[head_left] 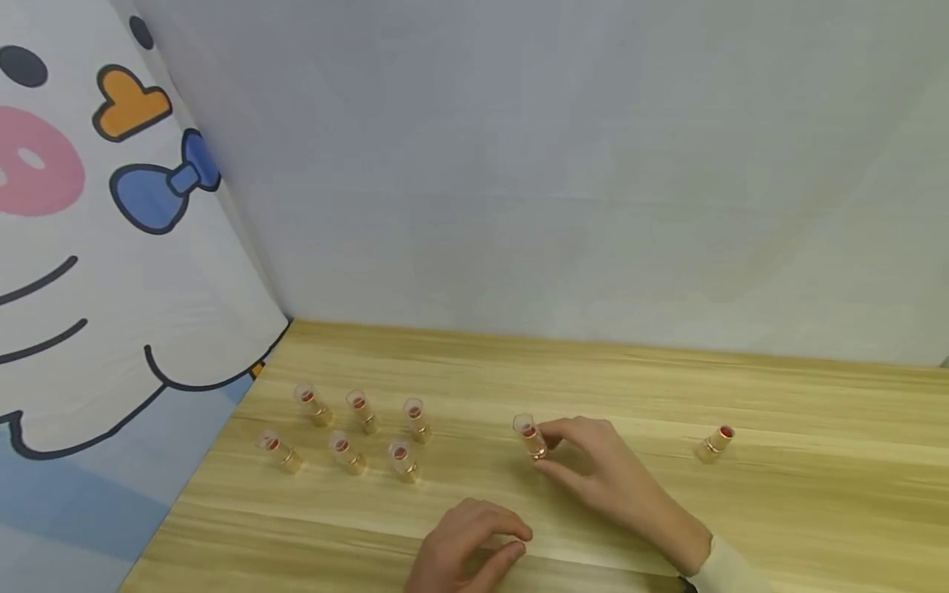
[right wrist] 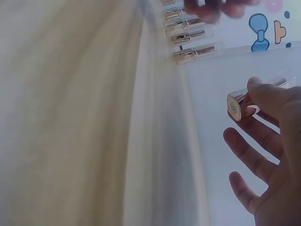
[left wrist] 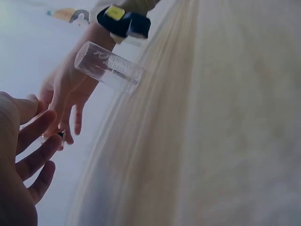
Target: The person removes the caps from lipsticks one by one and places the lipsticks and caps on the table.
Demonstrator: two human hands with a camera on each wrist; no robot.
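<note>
Left hand [head_left: 455,543], loosely curved, holds nothing; right hand [head_left: 604,469] pinches a clear-capped, metallic-gold lipstick tube [head_left: 533,442], which could topple if released tilted.

Pale backdrop [head_left: 563,165], cartoon-printed cloth [head_left: 178,296]

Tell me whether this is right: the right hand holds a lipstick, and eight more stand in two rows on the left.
Wrong count: the head view shows six lipsticks in the two rows on the left, not eight. The right hand does hold another lipstick.
</note>
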